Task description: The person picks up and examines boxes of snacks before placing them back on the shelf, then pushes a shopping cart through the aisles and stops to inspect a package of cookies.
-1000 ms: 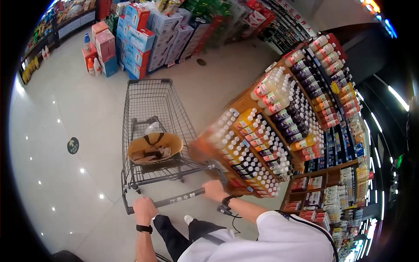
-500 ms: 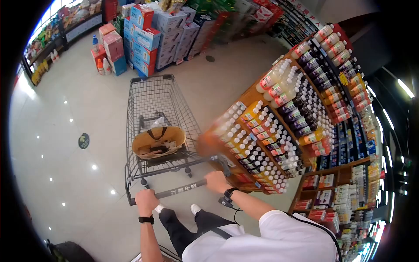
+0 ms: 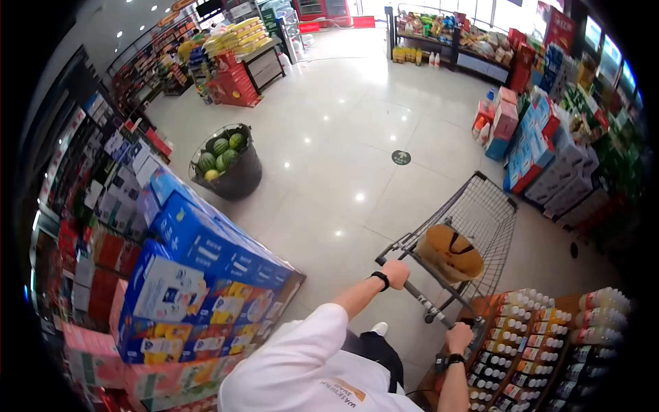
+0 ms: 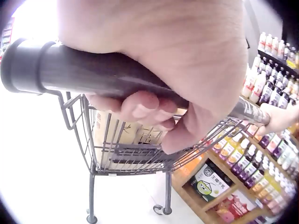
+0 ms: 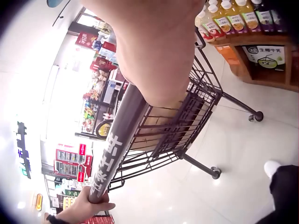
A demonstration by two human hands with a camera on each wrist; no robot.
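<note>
Both hands hold the dark handle (image 3: 429, 305) of a wire shopping cart (image 3: 496, 189), one towards each end. That spread probably gives even control, since each hand can push or steer its own side. The left hand (image 3: 394, 274) has a closed grip: its palm lies over the bar beside the end cap (image 4: 17, 66) and its fingers curl underneath, which should keep the bar from slipping. The right hand (image 3: 459, 336) grips the other end from above, though its fingertips are hidden. A brown paper bag (image 3: 434, 259) sits inside the cart, at the end nearest the handle and with its mouth facing up, perhaps so that it is easy to reach and its contents stay in. The cart stands just beside the rows of juice bottles (image 3: 515, 323) at the right; whether the two touch cannot be told. Stacked boxes (image 3: 185, 295) stand at the left, and a dark tub (image 3: 241, 180) holds watermelons (image 3: 227, 157) upright on the floor beyond, its high wall likely stopping them from rolling.
</note>
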